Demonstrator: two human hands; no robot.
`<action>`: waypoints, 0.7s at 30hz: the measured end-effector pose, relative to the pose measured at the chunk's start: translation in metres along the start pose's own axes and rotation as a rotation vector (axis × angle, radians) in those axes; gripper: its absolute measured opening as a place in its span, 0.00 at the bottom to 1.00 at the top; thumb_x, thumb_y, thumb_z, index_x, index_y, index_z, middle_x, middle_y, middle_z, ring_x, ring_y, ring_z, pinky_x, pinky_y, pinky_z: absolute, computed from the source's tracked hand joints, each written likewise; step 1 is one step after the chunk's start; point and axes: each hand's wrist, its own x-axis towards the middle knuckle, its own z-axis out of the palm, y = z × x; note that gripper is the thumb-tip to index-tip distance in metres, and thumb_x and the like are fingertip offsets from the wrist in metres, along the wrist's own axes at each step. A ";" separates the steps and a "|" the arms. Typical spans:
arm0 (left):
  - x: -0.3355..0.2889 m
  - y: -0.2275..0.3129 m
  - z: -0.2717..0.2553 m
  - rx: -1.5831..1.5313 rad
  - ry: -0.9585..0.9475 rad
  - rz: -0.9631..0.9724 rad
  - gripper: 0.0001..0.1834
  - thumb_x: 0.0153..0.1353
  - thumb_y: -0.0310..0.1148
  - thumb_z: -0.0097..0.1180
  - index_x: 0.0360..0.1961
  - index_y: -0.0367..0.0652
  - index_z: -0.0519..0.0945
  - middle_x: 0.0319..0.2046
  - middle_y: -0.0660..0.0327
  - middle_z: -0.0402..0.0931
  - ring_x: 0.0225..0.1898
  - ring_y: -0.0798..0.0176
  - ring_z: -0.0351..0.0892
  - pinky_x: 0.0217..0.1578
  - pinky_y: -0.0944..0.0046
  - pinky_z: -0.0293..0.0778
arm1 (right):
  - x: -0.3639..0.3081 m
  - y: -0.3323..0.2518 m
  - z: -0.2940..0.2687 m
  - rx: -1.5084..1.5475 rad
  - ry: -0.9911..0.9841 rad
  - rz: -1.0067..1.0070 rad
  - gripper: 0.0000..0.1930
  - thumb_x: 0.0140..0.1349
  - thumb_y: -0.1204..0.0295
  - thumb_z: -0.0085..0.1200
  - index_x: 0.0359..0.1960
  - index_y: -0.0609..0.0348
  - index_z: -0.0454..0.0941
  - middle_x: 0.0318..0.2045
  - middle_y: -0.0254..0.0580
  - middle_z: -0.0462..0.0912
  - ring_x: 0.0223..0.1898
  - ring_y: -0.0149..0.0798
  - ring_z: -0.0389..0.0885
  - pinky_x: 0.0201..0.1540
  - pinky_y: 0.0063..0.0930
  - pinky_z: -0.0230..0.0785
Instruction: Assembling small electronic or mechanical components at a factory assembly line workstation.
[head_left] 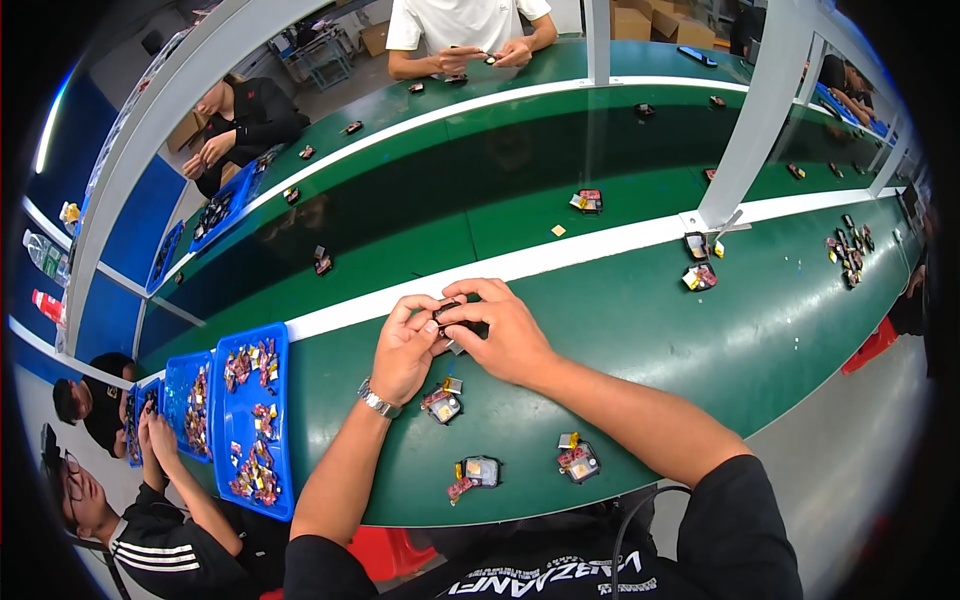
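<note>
- While the left hand point(400, 352) and right hand point(512, 338) are narrowly pinching it, the small black device housing point(478, 328) is occupying frame centre.
- It is probably handling light, stiff, fragile; its edges are likely suiting fingertip grip.

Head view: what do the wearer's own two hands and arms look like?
The left hand is ungloved, with a silver metal-link band around its wrist. The right hand is ungloved too, and its wrist is bare. Both arms have short black sleeves.
</note>
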 end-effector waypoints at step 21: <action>-0.001 -0.003 -0.005 -0.072 -0.068 0.061 0.11 0.70 0.26 0.50 0.52 0.41 0.68 0.62 0.47 0.70 0.58 0.58 0.75 0.56 0.57 0.76 | 0.006 -0.007 -0.005 -0.071 -0.033 -0.142 0.09 0.54 0.76 0.61 0.39 0.56 0.84 0.58 0.41 0.75 0.61 0.48 0.68 0.62 0.41 0.65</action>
